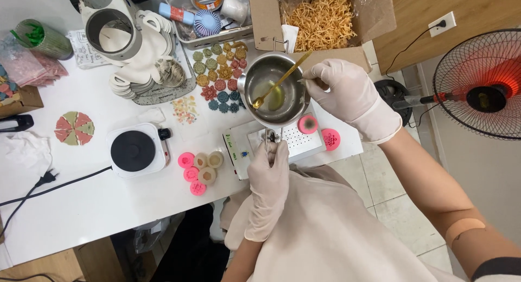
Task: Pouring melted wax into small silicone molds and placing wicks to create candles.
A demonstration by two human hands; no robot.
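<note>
Two gloved hands were engaged at the table's [81, 217] near edge. The left hand [268, 187] was closed around the wire handle of a small steel pot [274, 89], which was held above a white scale [282, 141]. The right hand [347, 92] pinched a thin yellow stirring stick [279, 81] whose tip sat in a shallow pool of yellowish liquid. The pot appeared rigid and light, but likely hot and prone to slopping; the handle seemed the only safe place to hold it. Pink round moulds [192, 173] lay near an electric hotplate [135, 150].
</note>
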